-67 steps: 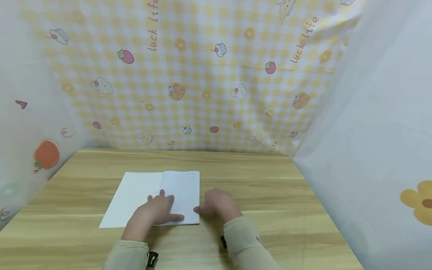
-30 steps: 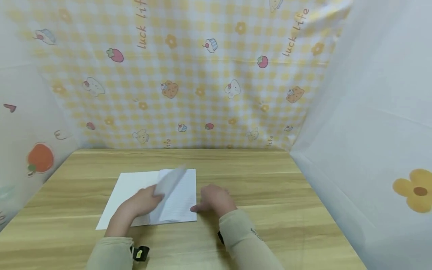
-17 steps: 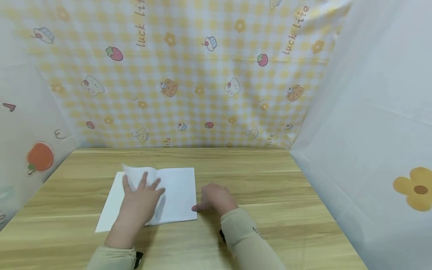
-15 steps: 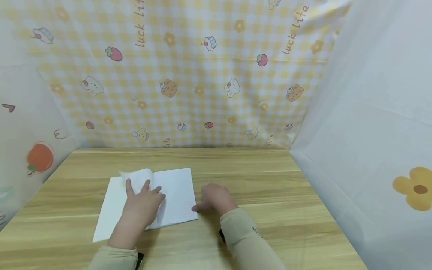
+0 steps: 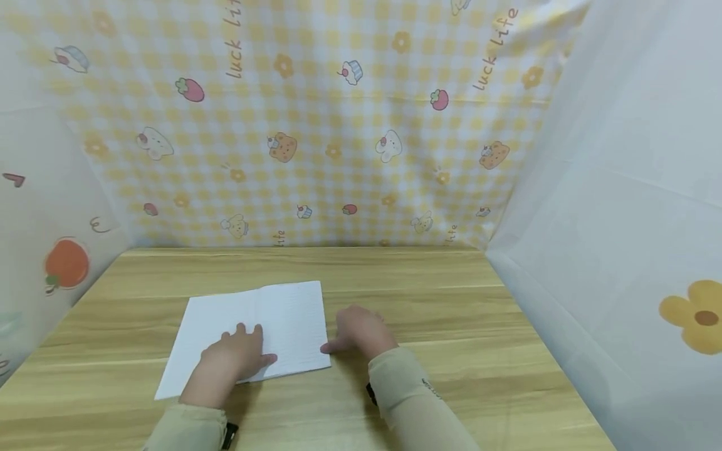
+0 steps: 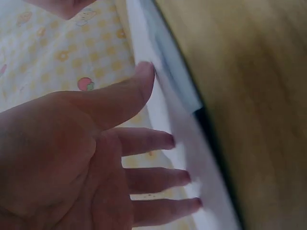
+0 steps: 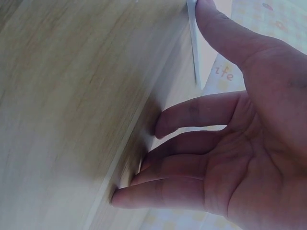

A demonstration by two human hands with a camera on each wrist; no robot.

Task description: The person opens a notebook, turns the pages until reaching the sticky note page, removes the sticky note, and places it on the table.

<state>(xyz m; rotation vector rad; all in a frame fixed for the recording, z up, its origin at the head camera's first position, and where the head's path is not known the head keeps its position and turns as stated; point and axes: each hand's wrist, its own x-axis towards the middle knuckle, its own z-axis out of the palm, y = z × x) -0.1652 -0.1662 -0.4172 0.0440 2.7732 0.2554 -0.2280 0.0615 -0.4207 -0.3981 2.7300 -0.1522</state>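
Note:
An open notebook (image 5: pixel 293 319) with lined white pages lies flat on the table, turned slightly askew. My left hand (image 5: pixel 234 357) rests on its near middle, around the fold. In the left wrist view the fingertips and thumb of that left hand (image 6: pixel 96 139) press on the paper, straight and spread. At the notebook's right edge my right hand (image 5: pixel 361 332) has its thumb on the page margin. The right wrist view shows the right hand's fingers (image 7: pixel 163 191) extended with their tips on the wood beside the notebook.
The wooden table (image 5: pixel 451 376) spreads out around the notebook. Behind it hangs a yellow checked cloth (image 5: pixel 338 125) with cartoon prints. White sheets stand at the left and at the right (image 5: pixel 609 219).
My left hand lifted a page from the right side, turned it over to the left and flattened it. The notebook tilted slightly. My right hand stayed at the right edge.

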